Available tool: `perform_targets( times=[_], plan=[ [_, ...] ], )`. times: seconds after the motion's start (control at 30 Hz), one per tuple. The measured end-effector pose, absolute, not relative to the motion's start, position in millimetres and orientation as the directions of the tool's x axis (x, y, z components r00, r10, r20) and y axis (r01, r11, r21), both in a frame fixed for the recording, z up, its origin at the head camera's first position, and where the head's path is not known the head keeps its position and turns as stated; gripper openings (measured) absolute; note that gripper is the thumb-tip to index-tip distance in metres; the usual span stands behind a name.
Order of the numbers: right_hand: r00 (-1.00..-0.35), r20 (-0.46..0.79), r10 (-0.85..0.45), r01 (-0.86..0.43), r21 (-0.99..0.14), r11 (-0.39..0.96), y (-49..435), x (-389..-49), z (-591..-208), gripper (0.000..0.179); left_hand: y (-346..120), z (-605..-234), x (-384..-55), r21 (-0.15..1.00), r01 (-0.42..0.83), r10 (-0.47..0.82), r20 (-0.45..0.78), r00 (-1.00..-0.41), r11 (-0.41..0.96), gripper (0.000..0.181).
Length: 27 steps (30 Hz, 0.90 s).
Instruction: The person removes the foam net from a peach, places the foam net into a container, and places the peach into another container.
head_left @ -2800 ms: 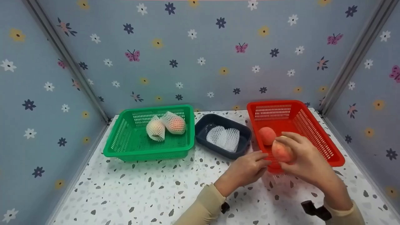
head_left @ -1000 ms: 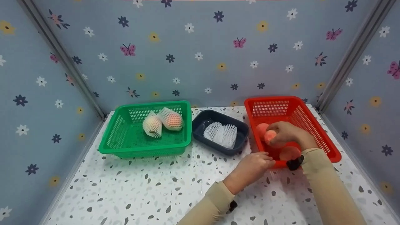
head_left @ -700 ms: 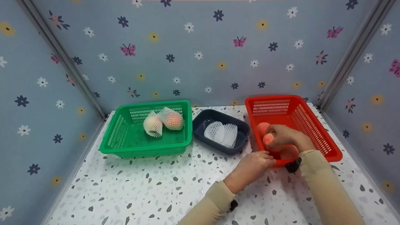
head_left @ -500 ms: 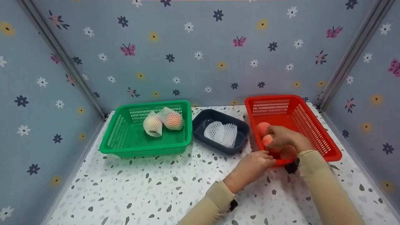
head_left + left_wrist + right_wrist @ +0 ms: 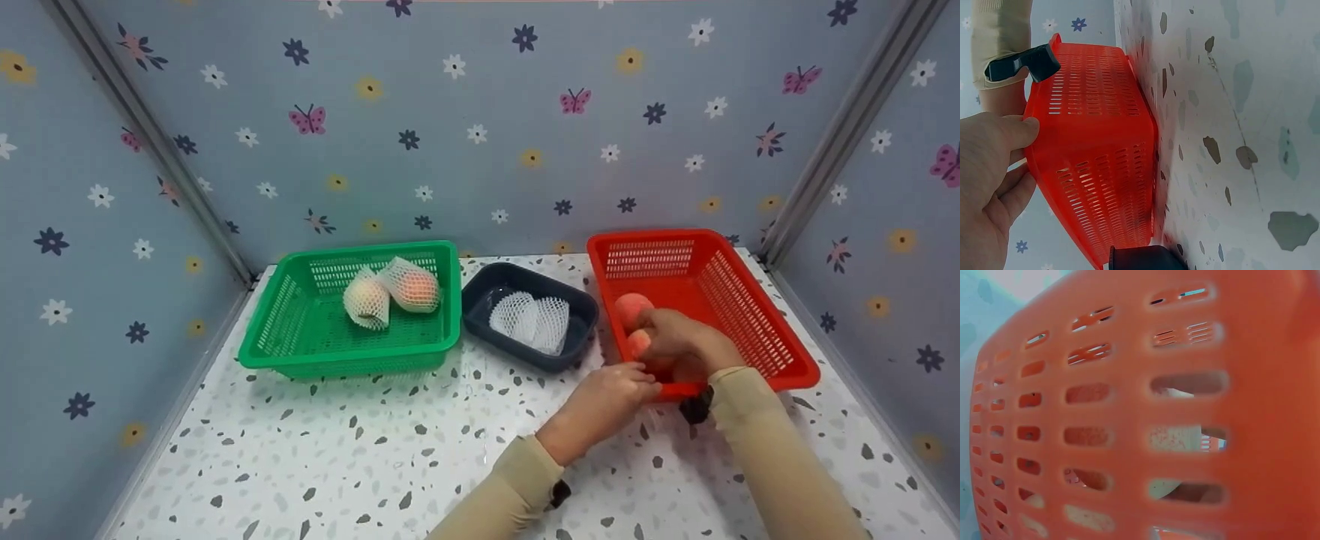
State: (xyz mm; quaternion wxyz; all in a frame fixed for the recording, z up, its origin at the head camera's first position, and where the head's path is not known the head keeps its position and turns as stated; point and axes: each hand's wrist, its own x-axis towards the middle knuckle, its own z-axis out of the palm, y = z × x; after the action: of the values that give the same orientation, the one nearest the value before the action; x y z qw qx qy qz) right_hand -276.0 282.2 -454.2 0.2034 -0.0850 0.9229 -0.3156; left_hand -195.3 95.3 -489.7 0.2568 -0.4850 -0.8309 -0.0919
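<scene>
Inside the red basket point(image 5: 806, 371), my right hand point(image 5: 682, 337) holds a peach point(image 5: 639, 343) near the left wall, its fingers covering most of the fruit. Just behind lies another peach point(image 5: 632, 309), and a third peach point(image 5: 688, 369) is partly hidden below the wrist. My left hand point(image 5: 606, 397) grips the basket's near left corner; in the left wrist view, the left thumb point(image 5: 1027, 129) lies over the rim with fingers behind it. The basket wall point(image 5: 1129, 439) fills most of the right wrist view, and pale peach skin shows through its slots.
A dark blue tray point(image 5: 480, 330) holding white foam fruit nets point(image 5: 529, 319) stands left of the red basket. Farther left, a green basket point(image 5: 300, 358) contains two netted peaches point(image 5: 416, 289). The speckled table meets a flower-patterned wall point(image 5: 480, 112) behind.
My right hand, earlier raised at the basket's front with a peach, is now lower inside it, and a peach shows below the wrist. My left hand has come onto the rim.
</scene>
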Motion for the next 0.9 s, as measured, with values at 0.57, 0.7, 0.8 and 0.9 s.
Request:
perform_targets(
  times=[0.57, 0.7, 0.8, 0.9],
  plan=[
    [-0.914, -0.308, -0.263, -0.015, -0.623, 0.782, 282.9, -273.6, -454.7, 0.070, 95.0, -489.3, -195.6, -0.090, 0.856, 0.757, 0.521, -0.394, 0.508, 0.015],
    [-0.910, -0.286, -0.299, -0.066, -0.613, 0.788, 284.9, -275.3, -454.7, 0.068, 94.3, -488.2, -194.3, -0.091, 0.854, 0.756, 0.520, -0.397, 0.511, 0.017],
    [-0.906, -0.285, -0.314, -0.079, -0.614, 0.785, 286.4, -276.1, -454.8, 0.067, 94.1, -487.5, -193.5, -0.088, 0.853, 0.758, 0.511, -0.404, 0.514, 0.019],
    [-0.902, -0.308, -0.304, -0.040, -0.640, 0.768, 287.8, -275.6, -453.9, 0.069, 94.3, -487.3, -193.7, -0.086, 0.852, 0.760, 0.505, -0.410, 0.517, 0.019]
  ],
)
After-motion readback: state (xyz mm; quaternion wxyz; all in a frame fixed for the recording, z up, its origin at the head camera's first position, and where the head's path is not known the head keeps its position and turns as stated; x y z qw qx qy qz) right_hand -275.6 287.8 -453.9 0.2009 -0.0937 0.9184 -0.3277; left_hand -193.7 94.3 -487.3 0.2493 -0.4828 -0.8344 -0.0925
